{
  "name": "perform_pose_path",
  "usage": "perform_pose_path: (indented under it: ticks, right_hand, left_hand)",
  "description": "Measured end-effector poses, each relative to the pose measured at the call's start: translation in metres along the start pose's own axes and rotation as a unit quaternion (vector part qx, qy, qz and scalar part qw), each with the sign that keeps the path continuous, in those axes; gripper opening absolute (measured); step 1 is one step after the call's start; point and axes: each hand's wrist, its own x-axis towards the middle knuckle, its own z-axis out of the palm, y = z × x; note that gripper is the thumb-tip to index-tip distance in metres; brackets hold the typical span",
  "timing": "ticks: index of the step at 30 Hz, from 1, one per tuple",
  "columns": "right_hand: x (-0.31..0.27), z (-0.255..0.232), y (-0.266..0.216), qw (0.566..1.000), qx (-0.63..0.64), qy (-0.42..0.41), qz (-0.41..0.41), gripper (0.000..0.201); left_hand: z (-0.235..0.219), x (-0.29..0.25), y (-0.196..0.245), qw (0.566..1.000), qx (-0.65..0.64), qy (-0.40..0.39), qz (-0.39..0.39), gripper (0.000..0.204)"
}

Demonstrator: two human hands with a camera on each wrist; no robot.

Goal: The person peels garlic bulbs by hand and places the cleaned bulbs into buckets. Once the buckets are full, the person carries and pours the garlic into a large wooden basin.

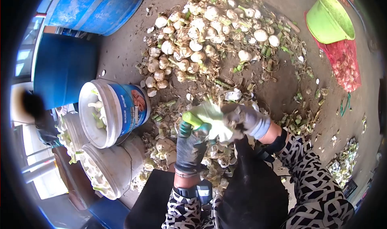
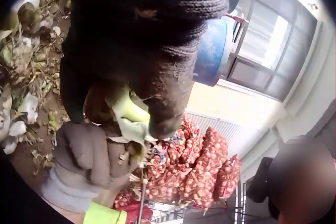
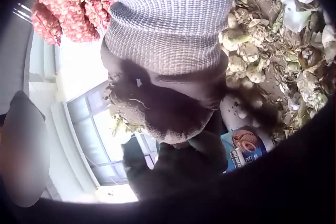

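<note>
A dark-gloved left hand (image 1: 191, 148) grips a garlic plant by its thick green stalk (image 1: 192, 119), which points up and left in the head view. Pale, torn outer leaves (image 1: 212, 115) fan out between the hands. The right hand (image 1: 250, 122), in a grey glove with a light cuff, is close beside it and blurred at the fingertips. Its curled fingers pinch the plant's husk in the left wrist view, where the stalk (image 2: 130, 111) shows between both gloves. In the right wrist view the right glove (image 3: 163, 98) hides most of the plant.
A heap of garlic bulbs (image 1: 197, 35) lies on the floor ahead, with trimmings around it. Left stand a labelled white bucket (image 1: 131, 108) and another bucket (image 1: 121, 164), both holding pale pieces. A blue barrel (image 1: 92, 7), a green tub (image 1: 328, 19) and a red net sack (image 1: 344, 63) stand farther off.
</note>
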Motion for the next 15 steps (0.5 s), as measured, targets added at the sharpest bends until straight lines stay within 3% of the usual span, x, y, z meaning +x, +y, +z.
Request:
perform_pose_path:
  ticks: [1, 2, 4, 5, 6, 7, 8, 9, 10, 12, 14, 15]
  right_hand:
    - [-0.006, 0.004, -0.013, 0.997, -0.052, 0.046, -0.028, 0.033]
    - [-0.005, -0.008, 0.001, 0.989, 0.121, 0.083, -0.030, 0.030]
    - [-0.013, -0.038, 0.003, 0.982, 0.149, 0.015, -0.119, 0.032]
    - [-0.013, -0.022, -0.007, 0.927, 0.248, 0.275, -0.063, 0.031]
    - [-0.025, -0.054, -0.013, 0.989, 0.134, 0.055, -0.005, 0.030]
    - [-0.033, -0.068, 0.002, 0.971, -0.214, 0.108, 0.028, 0.031]
    - [-0.029, -0.050, -0.003, 0.829, -0.535, 0.150, 0.059, 0.032]
    - [-0.025, -0.027, -0.008, 0.653, -0.723, 0.136, 0.181, 0.040]
    - [-0.027, -0.011, -0.012, 0.592, -0.788, 0.131, 0.109, 0.050]
    - [-0.026, 0.028, -0.039, 0.761, -0.632, 0.142, -0.007, 0.058]
    - [-0.019, 0.058, -0.044, 0.748, -0.632, 0.148, -0.136, 0.053]
    - [-0.011, 0.057, -0.030, 0.754, -0.616, 0.143, -0.177, 0.045]
  left_hand:
    - [-0.005, -0.002, -0.002, 0.999, -0.050, -0.007, -0.011, 0.044]
    - [-0.009, -0.003, -0.004, 0.995, -0.099, -0.015, -0.023, 0.037]
    - [-0.007, 0.003, 0.002, 0.981, -0.150, -0.126, 0.016, 0.046]
    - [-0.005, -0.005, 0.008, 0.988, -0.137, -0.073, -0.014, 0.049]
    - [0.009, -0.007, 0.014, 0.987, -0.153, -0.039, -0.005, 0.063]
    - [0.008, -0.007, 0.015, 0.987, -0.155, -0.040, -0.027, 0.072]
    - [0.006, -0.006, 0.017, 0.986, -0.155, -0.042, -0.048, 0.080]
    - [0.002, -0.003, 0.015, 0.992, -0.120, -0.039, -0.024, 0.085]
    - [-0.002, -0.001, 0.010, 0.996, -0.089, -0.033, 0.000, 0.091]
    - [-0.005, 0.001, 0.004, 0.999, -0.050, 0.002, 0.021, 0.088]
    - [-0.009, 0.001, 0.004, 0.998, -0.055, 0.001, 0.039, 0.083]
    - [0.001, -0.002, 0.007, 0.996, 0.040, 0.037, 0.068, 0.077]
